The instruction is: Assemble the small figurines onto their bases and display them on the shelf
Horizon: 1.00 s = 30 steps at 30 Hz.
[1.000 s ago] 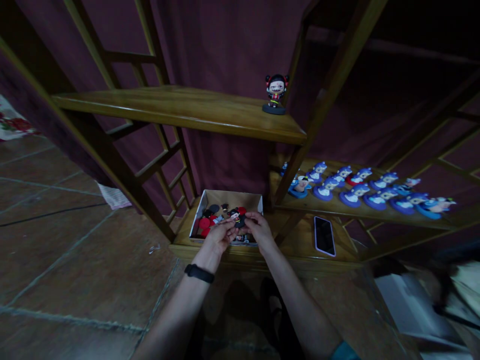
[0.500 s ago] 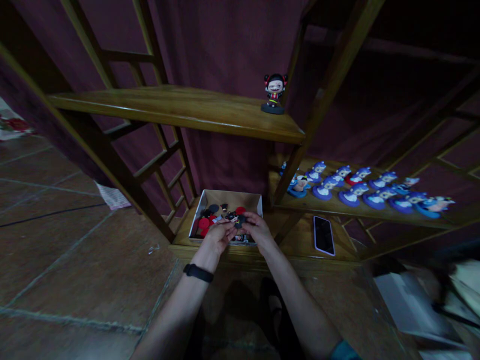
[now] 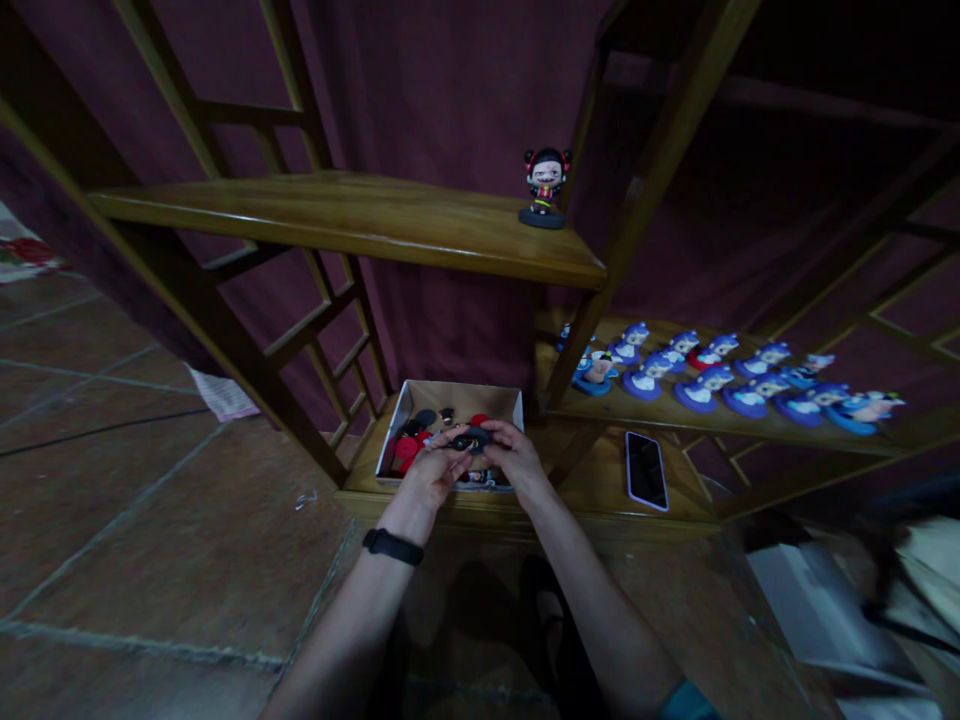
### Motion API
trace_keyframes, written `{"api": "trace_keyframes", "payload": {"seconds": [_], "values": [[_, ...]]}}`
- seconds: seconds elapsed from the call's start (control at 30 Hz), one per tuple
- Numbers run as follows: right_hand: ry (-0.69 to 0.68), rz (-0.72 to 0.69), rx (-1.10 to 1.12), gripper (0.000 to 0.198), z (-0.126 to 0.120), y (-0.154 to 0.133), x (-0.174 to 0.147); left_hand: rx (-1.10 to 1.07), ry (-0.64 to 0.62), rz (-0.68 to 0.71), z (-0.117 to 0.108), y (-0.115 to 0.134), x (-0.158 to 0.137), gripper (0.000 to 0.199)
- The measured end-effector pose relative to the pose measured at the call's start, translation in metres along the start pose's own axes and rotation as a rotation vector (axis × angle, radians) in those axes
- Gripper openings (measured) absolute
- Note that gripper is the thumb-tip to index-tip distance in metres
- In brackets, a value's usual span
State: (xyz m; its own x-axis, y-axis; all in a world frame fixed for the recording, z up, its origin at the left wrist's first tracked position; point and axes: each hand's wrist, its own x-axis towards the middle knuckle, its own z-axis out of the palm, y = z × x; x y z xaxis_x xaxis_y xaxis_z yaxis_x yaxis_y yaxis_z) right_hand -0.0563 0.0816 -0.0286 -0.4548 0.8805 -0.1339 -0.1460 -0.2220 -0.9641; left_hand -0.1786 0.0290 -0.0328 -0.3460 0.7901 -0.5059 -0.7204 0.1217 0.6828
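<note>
Over the open cardboard box [image 3: 517, 405], my two hands meet around one small dark figurine [image 3: 466, 441] with a round dark base. My left hand [image 3: 433, 472] grips its left part, the fingers covering much of it. On the other side my right hand [image 3: 514, 455] pinches the round base between thumb and fingers. Inside the box lie red discs [image 3: 406, 446], a dark disc [image 3: 425, 417] and a small dark-haired piece [image 3: 447, 415]. Another small figure [image 3: 480, 477] lies near the front wall, partly hidden by my hands.
A black-haired figurine [image 3: 545, 187] stands on the upper wooden shelf [image 3: 337, 220]. Several blue and purple figurines [image 3: 696, 390] occupy the shelf at right. Below them lies a phone [image 3: 646, 471]. Wooden posts [image 3: 652, 200] divide the bays. A pale box [image 3: 814, 600] sits on the floor at right.
The figurine has turned in my hands: its face and head showed before, and now its dark base faces up more. Both hands stay over the box.
</note>
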Motion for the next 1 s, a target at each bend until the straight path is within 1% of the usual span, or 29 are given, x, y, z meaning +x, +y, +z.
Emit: {"api": "trace_keyframes", "payload": {"seconds": [0.2, 0.3, 0.4, 0.5, 0.7, 0.87, 1.0], "values": [[0.009, -0.026, 0.019, 0.032, -0.001, -0.006, -0.002, 0.032, -0.051, 0.038, 0.0, 0.0, -0.002, 0.043], [0.034, -0.021, 0.051, 0.029, -0.001, -0.007, -0.003, 0.038, -0.062, 0.044, 0.002, 0.001, -0.005, 0.038], [0.057, -0.001, 0.075, 0.028, -0.001, -0.007, -0.002, 0.026, -0.045, 0.036, 0.004, 0.001, -0.006, 0.029], [0.046, 0.03, 0.103, 0.027, -0.001, -0.007, -0.002, 0.004, -0.034, 0.029, 0.004, 0.0, -0.005, 0.022], [0.048, 0.089, 0.153, 0.027, -0.001, -0.005, -0.002, -0.012, -0.001, 0.018, 0.005, 0.002, -0.008, 0.017], [0.036, 0.114, 0.243, 0.029, -0.002, -0.004, -0.002, -0.022, -0.025, 0.022, 0.007, 0.004, -0.012, 0.013], [0.057, 0.126, 0.29, 0.027, -0.003, -0.004, -0.001, -0.007, -0.04, 0.035, 0.008, 0.003, -0.012, 0.015]]}}
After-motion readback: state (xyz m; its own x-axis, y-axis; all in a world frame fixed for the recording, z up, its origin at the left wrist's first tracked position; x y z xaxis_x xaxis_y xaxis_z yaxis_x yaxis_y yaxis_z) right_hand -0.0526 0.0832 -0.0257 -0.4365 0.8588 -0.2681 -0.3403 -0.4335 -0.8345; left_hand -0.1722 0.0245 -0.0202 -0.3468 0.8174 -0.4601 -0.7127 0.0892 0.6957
